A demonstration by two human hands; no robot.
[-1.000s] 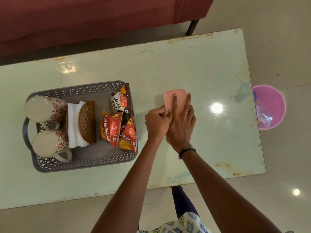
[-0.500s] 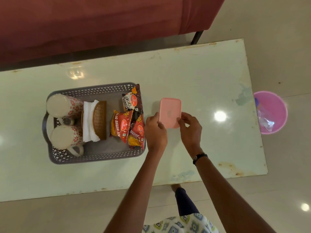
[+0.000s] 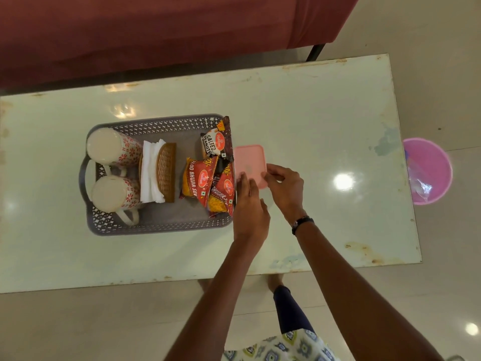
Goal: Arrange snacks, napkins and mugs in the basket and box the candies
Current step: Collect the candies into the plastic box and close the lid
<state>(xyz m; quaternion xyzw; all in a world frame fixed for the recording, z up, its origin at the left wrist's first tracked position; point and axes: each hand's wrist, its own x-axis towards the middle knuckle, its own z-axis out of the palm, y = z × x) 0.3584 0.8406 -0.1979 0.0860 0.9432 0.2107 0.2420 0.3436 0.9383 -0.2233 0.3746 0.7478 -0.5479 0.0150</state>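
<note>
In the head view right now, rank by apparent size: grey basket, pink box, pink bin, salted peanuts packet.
1. grey basket
2. pink bin
3. pink box, partly hidden by the hands
4. salted peanuts packet

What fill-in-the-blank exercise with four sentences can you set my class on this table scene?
1. The grey basket holds ____ mugs, both lying on their sides.
2. The white napkins stand between the mugs and a brown wicker ____.
3. Both hands, left hand and right hand, hold the closed ____ box.
4. On the floor beside the table stands a pink ____.

Missing words: two; holder; pink; bucket
</note>
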